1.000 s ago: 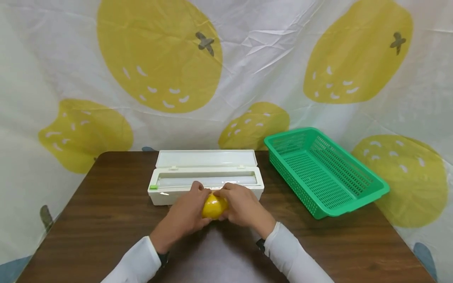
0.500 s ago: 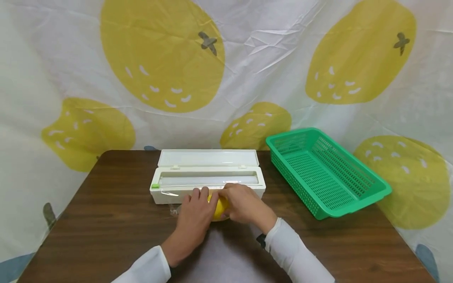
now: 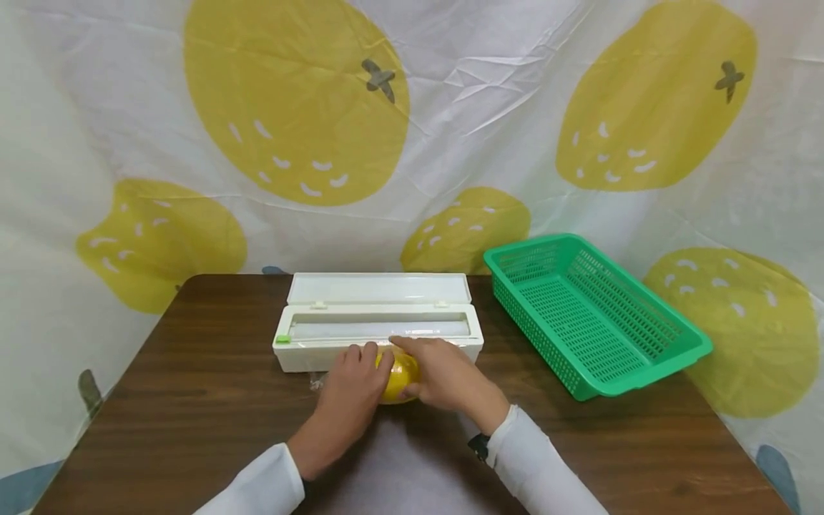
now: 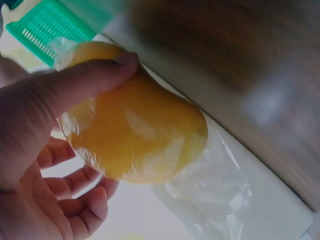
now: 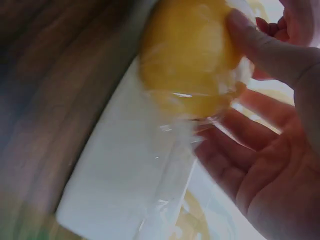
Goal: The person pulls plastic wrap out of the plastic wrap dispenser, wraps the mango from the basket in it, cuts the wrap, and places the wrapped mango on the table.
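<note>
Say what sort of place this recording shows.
Probably a makeshift indoor tabletop filming setup, though I can't rule out a home room: a fruit-print cloth hangs behind a dark brown table, which bears a white film dispenser and a green basket.

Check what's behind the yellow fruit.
Behind the yellow fruit stands the open white box with a pale roll inside; the fruit, left hand and right hand cover part of the box's front.
</note>
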A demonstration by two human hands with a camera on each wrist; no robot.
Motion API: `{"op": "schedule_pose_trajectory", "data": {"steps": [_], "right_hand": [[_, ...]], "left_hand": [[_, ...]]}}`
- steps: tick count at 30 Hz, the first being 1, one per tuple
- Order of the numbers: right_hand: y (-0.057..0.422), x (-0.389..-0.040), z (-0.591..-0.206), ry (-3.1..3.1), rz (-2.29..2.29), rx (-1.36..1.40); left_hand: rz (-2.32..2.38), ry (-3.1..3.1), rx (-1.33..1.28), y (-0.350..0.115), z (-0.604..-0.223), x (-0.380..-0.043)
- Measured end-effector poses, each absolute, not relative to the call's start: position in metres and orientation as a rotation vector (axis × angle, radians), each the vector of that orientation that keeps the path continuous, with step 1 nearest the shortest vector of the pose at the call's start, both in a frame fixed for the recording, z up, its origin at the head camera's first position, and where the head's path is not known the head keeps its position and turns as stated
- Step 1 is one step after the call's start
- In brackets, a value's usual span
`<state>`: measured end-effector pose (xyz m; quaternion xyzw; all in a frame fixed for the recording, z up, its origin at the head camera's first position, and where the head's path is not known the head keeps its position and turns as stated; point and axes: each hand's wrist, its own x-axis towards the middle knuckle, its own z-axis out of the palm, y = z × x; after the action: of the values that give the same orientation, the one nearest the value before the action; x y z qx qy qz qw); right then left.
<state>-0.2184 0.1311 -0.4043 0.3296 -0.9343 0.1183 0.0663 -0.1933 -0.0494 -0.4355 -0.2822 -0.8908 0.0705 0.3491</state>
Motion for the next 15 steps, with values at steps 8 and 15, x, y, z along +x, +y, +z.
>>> {"op": "schedule_pose_trajectory", "data": {"steps": [8, 15], "right_hand": [[0.137, -0.205, -0.411, -2.555, 0.262, 0.964], [0.125, -0.199, -0.422, -2.456, -0.034, 0.978]], "left_hand": [[0.017, -2.458, -0.887, -0.065, -0.424, -0.206], [-0.067, -2.625, -0.951, -0.074, -0.412, -0.213]]}}
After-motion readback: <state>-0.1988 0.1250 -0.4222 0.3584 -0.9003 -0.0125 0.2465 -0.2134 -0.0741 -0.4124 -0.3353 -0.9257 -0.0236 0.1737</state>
